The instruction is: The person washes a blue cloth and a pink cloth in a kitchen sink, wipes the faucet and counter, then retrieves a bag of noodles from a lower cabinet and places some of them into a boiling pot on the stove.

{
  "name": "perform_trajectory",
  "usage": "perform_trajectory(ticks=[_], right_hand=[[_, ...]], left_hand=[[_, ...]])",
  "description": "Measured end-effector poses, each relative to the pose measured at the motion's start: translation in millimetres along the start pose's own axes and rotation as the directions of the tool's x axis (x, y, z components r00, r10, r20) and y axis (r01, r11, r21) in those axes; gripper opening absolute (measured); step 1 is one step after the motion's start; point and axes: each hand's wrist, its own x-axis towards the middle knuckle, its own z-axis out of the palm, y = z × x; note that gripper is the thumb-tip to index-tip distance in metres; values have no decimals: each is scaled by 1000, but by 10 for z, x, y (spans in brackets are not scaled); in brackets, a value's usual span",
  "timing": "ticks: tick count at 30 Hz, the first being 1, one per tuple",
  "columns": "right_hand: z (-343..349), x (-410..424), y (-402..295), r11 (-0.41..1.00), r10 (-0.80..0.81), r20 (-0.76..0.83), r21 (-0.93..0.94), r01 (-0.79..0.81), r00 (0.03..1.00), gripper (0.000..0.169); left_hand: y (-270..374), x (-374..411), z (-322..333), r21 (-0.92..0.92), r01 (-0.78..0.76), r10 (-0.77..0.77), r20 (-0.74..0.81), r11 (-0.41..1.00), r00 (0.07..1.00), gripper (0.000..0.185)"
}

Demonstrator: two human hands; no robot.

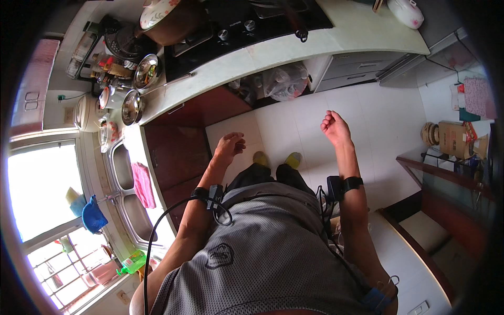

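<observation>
Both hands are in the air over the tiled floor, in front of the body. My left hand [230,147] has loosely curled fingers and touches nothing; it is nearest to the dark red cabinet doors [175,157]. My right hand [336,128] is raised farther right, its fingers bent towards the palm, with no object visible in it. Beyond the hands runs a pale countertop [252,55] with a black gas stove [236,27]. On the stove stands a brown pot [167,33] with a flowered lid [157,13]. Steel bowls [132,107] stand at the counter's left corner.
At left are a double steel sink [136,212], a pink cloth [143,185] and a green bottle [134,260]. An open lower cabinet holds plastic bags [285,82]. A pan handle [301,34] overhangs the counter edge. At right stand a cardboard box [453,138] and a glass-fronted cabinet door [445,177].
</observation>
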Motion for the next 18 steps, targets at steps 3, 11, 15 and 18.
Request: perform_trajectory(ticks=[3, 11, 15, 18], right_hand=[[-85, -58, -3, 1000, -20, -33, 10, 21, 999, 14], [-180, -230, 18, 998, -57, -121, -9, 56, 991, 12], [-216, -243, 111, 999, -44, -161, -5, 44, 986, 12], [-229, -239, 263, 999, -43, -152, 16, 46, 988, 13]], left_hand=[[27, 34, 38, 9, 3, -3, 34, 1000, 999, 24], [49, 212, 142, 22, 49, -51, 97, 999, 994, 22], [-19, 292, 106, 22, 89, -91, 126, 996, 988, 22], [-44, 317, 67, 52, 122, -127, 111, 991, 986, 22]])
